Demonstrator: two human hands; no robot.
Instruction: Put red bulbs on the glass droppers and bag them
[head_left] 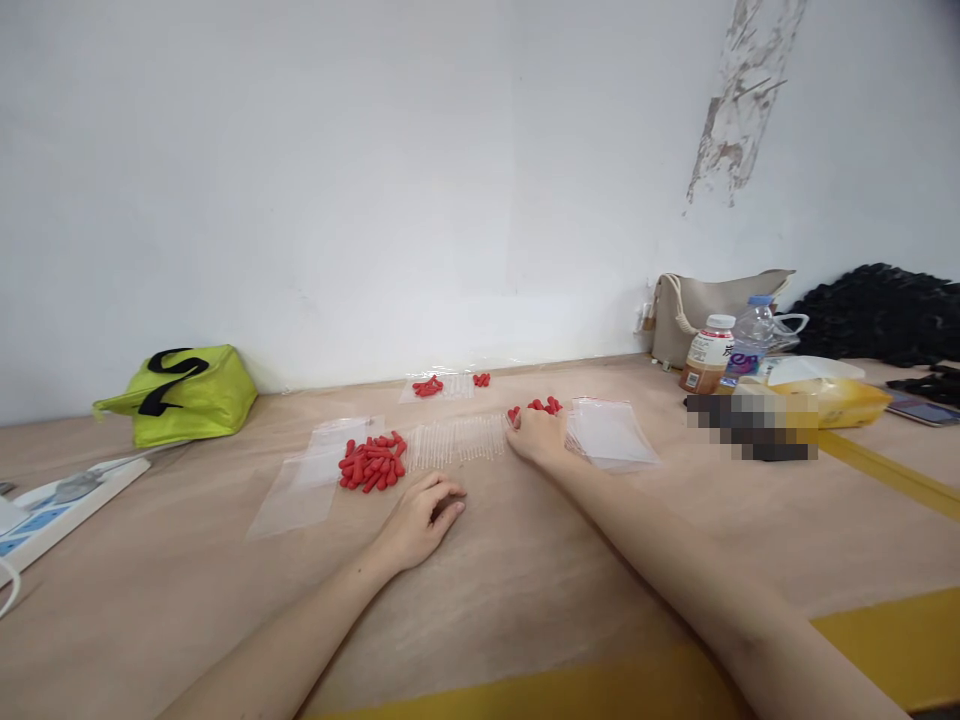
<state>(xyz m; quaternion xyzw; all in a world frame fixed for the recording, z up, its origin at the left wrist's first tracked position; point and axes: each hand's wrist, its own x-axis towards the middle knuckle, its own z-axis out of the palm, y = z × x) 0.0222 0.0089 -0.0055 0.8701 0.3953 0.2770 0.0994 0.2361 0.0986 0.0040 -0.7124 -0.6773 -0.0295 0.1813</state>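
Note:
My left hand [425, 520] rests on the brown tabletop with its fingers loosely bent and thumb apart, holding nothing. Just beyond it lies a heap of red rubber bulbs [373, 463], partly on clear plastic bags [300, 490]. A row of thin clear tubes [455, 440] stretches between the heap and my right hand [538, 435]. That hand is closed, its fingers bent down at the row's right end; whatever is in them is hidden. Behind its knuckles shows a smaller group of red bulbs [551, 405]. A stack of clear zip bags [615, 432] lies to its right.
Farther back, a clear bag [459, 387] lies by two little red groups. A yellow-green bag [195, 395] and power strip [67, 515] are at left. At right stand bottles [709, 353], a beige bag [675, 325], a yellow tissue pack [844, 400] and a phone [926, 410].

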